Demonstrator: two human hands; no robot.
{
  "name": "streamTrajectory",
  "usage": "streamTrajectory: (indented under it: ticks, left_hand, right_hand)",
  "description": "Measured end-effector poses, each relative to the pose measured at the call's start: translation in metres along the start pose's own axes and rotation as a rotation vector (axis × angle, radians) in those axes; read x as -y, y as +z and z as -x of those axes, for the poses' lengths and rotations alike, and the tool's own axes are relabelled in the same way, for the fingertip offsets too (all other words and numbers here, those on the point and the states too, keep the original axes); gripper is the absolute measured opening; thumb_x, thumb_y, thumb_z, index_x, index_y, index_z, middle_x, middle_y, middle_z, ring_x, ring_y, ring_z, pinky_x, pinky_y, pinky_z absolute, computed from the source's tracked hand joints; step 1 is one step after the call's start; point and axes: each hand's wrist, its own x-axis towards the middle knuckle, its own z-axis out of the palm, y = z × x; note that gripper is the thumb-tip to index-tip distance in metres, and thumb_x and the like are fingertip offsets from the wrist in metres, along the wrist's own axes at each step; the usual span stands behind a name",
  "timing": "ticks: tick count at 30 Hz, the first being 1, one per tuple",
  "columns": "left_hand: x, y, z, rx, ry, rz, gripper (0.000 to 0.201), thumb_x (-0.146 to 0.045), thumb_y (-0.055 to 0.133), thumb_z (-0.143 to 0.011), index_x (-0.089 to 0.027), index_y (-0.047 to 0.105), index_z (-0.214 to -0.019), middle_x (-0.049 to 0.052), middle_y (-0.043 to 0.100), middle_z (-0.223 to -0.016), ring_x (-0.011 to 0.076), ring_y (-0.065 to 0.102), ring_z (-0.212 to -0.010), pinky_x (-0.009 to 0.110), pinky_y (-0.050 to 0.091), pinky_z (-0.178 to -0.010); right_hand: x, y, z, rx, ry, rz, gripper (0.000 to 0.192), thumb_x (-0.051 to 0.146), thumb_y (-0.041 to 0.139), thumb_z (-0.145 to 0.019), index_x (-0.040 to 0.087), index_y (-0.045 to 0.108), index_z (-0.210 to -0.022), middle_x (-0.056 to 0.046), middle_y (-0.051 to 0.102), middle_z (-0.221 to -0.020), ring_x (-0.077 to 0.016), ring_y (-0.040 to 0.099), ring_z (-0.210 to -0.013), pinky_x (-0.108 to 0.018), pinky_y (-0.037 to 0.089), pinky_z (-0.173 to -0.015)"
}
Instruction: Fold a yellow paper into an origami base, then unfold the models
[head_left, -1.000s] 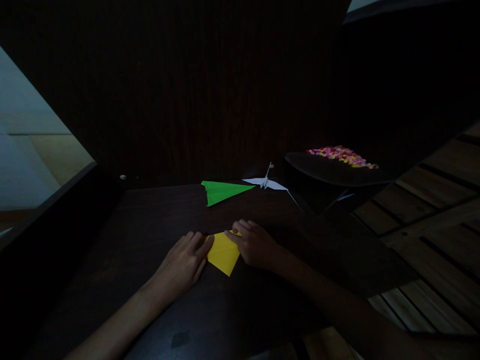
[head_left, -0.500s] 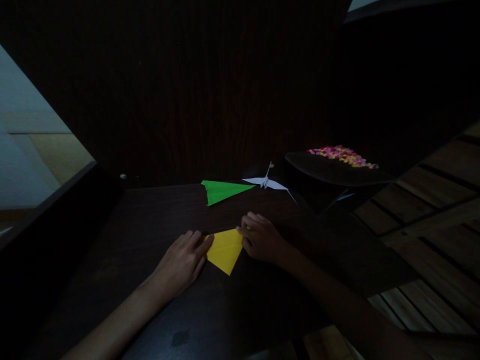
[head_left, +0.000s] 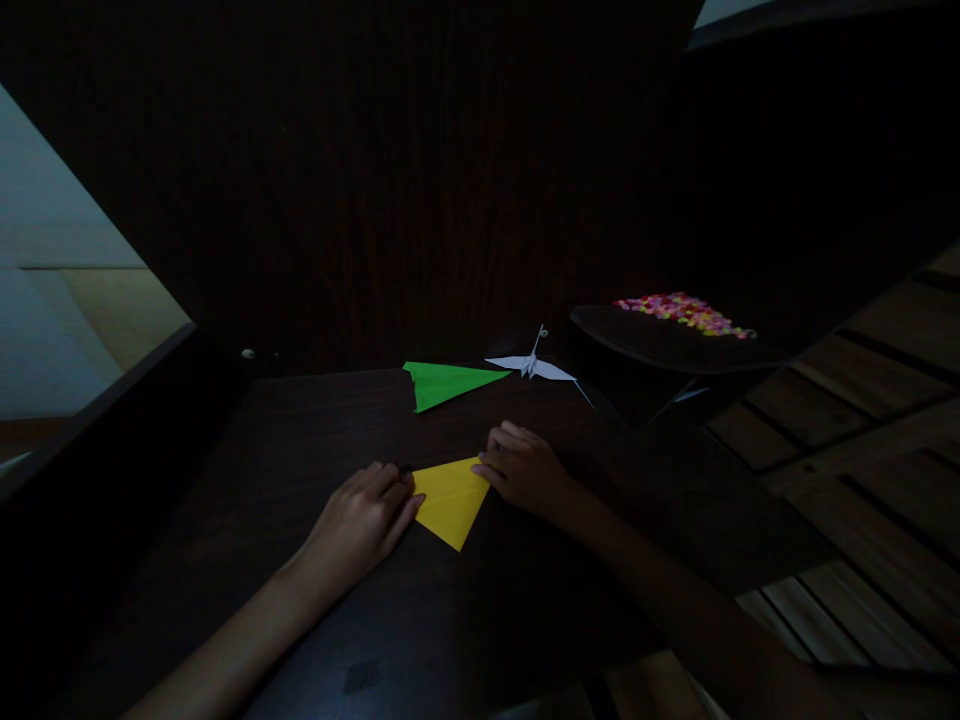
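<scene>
A hand could pass between the yellow paper (head_left: 453,503) and green plane (head_left: 448,384), but the dark panel (head_left: 420,200) blocks beyond.

No text, label, brand, number or sign can be read. No lettering can be made out on the yellow paper (head_left: 452,500) between the left hand (head_left: 373,508) and the right hand (head_left: 521,470), on the green folded paper (head_left: 450,384) and white paper crane (head_left: 529,367) beyond that grip, or on the small coloured pieces (head_left: 686,312) farther off to its right. A small dark patch (head_left: 363,676) on the tabletop (head_left: 315,430), nearer the viewer than the left hand, is too dim to tell whether it bears any marking.
</scene>
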Motion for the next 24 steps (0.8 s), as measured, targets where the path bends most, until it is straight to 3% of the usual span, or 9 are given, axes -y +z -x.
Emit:
streamTrajectory:
  ticks: [9,15,24]
  left_hand:
    - [0.003,0.0,0.002,-0.079,-0.016,0.015,0.03,-0.032,0.044,-0.097,-0.016,0.069,-0.096,0.008,0.064,-0.085,0.0198,0.06,-0.076,0.032,0.051,-0.067]
    - [0.002,-0.004,0.002,-0.032,-0.034,-0.039,0.029,-0.032,0.044,-0.097,-0.015,0.068,-0.1,0.008,0.062,-0.084,0.0205,0.059,-0.075,0.032,0.049,-0.065]
    - [0.003,-0.007,0.003,0.006,-0.068,-0.15,0.036,-0.032,0.044,-0.096,-0.016,0.072,-0.082,0.008,0.061,-0.076,0.0214,0.057,-0.067,0.035,0.047,-0.063]
  right_hand:
    - [-0.009,-0.003,-0.002,0.038,0.083,-0.065,0.014,0.023,0.068,-0.086,0.018,0.063,-0.074,-0.002,0.06,-0.085,-0.0169,0.052,-0.084,-0.029,0.038,-0.07]
    - [-0.012,-0.005,-0.003,0.042,0.137,-0.101,0.014,0.022,0.071,-0.083,0.018,0.061,-0.074,-0.002,0.059,-0.085,-0.0173,0.052,-0.086,-0.029,0.038,-0.07]
    - [-0.013,-0.004,-0.002,0.055,0.16,-0.119,0.013,0.02,0.068,-0.084,0.019,0.057,-0.077,-0.001,0.058,-0.085,-0.0177,0.052,-0.086,-0.029,0.038,-0.072]
